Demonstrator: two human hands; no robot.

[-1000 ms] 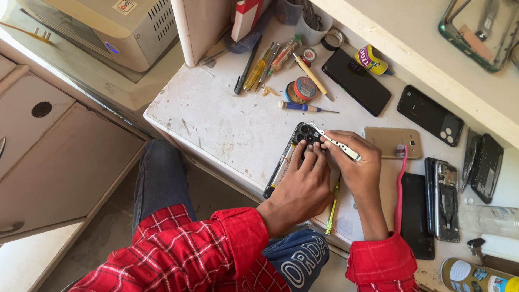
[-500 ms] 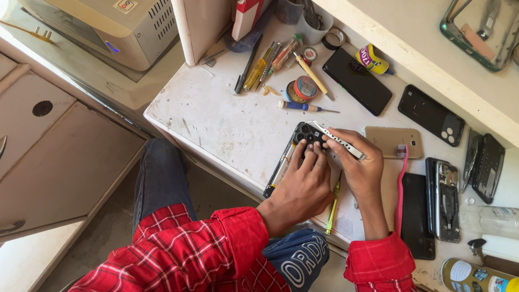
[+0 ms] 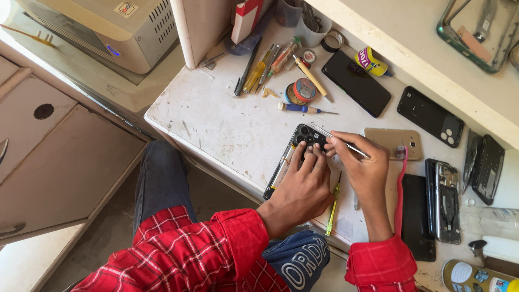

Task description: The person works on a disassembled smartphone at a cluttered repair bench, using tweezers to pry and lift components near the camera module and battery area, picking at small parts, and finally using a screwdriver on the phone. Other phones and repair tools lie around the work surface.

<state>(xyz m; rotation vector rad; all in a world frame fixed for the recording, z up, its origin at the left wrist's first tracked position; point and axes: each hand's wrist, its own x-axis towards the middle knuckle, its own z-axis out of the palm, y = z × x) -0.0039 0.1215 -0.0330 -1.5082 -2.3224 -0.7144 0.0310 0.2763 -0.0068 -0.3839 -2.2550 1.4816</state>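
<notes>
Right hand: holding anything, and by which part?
The right hand pinches thin metal tweezers near the middle, tips at the opened phone; the left hand presses that phone flat.

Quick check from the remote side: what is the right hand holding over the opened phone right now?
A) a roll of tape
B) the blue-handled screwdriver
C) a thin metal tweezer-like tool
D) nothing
C: the right hand pinches a thin metal tool whose tip points at the camera end of the opened phone, while the blue-handled screwdriver lies apart on the table.

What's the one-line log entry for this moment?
left hand: pressing down opened black phone | right hand: holding thin metal tweezers at its camera end | surface: white worktable
</notes>
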